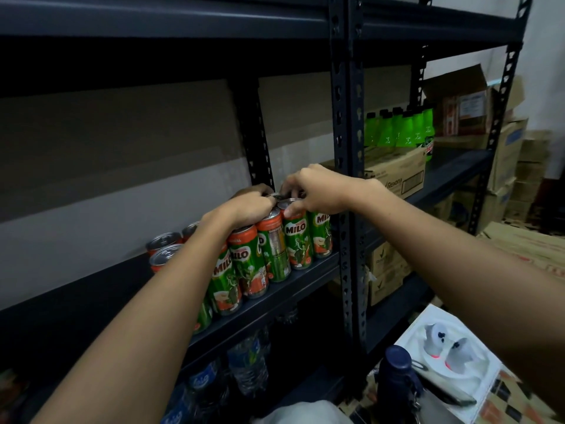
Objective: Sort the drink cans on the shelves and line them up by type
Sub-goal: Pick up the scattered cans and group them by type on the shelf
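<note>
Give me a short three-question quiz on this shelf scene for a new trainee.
1. True or false: both hands are on the tops of the Milo cans.
2. What stands on the carton in the next bay? A) green bottles B) red cans C) jars
3. Fill in: under the can shelf stand clear water ____.

Key
1. True: the left hand and right hand both curl over can tops at the back of the row.
2. A: green bottles.
3. Bottles: water bottles.
</note>
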